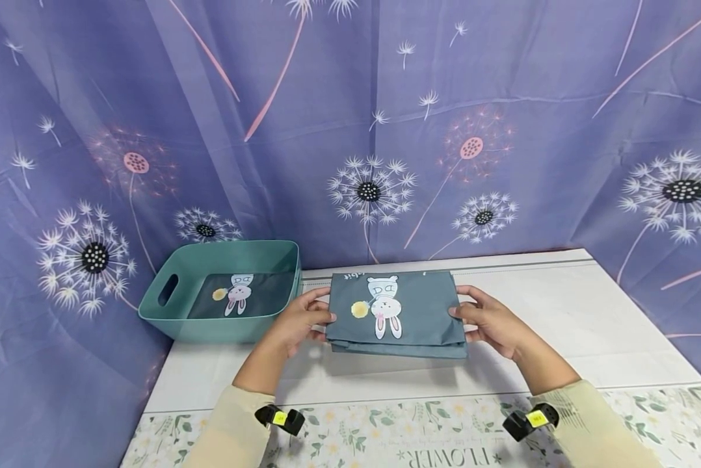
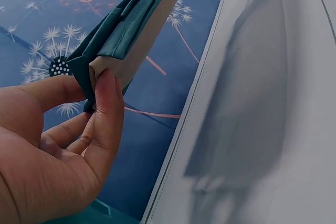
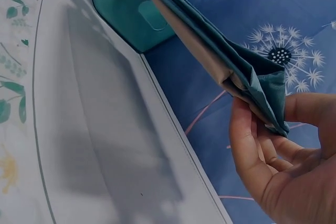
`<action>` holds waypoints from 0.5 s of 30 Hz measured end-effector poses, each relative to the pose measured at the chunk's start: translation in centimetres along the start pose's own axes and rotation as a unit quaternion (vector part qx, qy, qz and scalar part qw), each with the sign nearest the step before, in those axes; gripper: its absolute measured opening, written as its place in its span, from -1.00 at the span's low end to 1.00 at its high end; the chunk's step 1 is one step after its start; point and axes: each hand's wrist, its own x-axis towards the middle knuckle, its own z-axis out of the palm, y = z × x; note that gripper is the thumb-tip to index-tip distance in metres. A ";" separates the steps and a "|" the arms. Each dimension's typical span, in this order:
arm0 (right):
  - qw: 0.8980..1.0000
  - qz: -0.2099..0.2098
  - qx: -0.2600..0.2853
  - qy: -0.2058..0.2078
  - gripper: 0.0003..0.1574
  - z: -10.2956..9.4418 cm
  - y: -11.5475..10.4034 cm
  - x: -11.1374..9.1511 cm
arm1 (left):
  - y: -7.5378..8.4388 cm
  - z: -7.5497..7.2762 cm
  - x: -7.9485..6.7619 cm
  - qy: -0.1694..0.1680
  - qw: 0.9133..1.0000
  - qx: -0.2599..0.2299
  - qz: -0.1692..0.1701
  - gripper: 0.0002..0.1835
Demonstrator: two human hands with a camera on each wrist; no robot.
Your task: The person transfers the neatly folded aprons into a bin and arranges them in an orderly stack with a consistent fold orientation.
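Observation:
Between both hands hangs a folded dark teal cloth (image 1: pixel 411 318) with a white rabbit print, upside down in the head view. Its layered edges and beige underside show in the left wrist view, above a shadow on the table. My left hand (image 1: pixel 298 322) pinches its left end, thumb on top and fingers beneath. On its right end, my right hand (image 1: pixel 491 320) does the same. To the left stands a green plastic basket (image 1: pixel 222 329), close beside my left hand. Inside it lies another folded teal cloth (image 1: pixel 271 296) with the same rabbit print.
A white table cover (image 1: pixel 561 312) with a floral front strip (image 1: pixel 385 429) lies under the hands. Purple curtains (image 1: pixel 421 78) with dandelion prints rise behind the table and on both sides. The basket stands near the back left edge.

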 end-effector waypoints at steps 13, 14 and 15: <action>1.000 -0.006 0.002 -0.004 -0.30 0.5 -0.9 0.2 | 1.0 -0.7 -0.6 -0.002 1.000 0.012 0.007 -0.25; 1.000 -0.007 0.003 -0.004 -0.31 0.6 -1.0 0.2 | 1.1 -0.8 -0.6 -0.003 1.000 0.012 0.008 -0.25; 1.000 -0.007 0.002 -0.005 -0.31 0.6 -1.0 0.3 | 1.2 -0.8 -0.6 -0.003 1.000 0.013 0.009 -0.25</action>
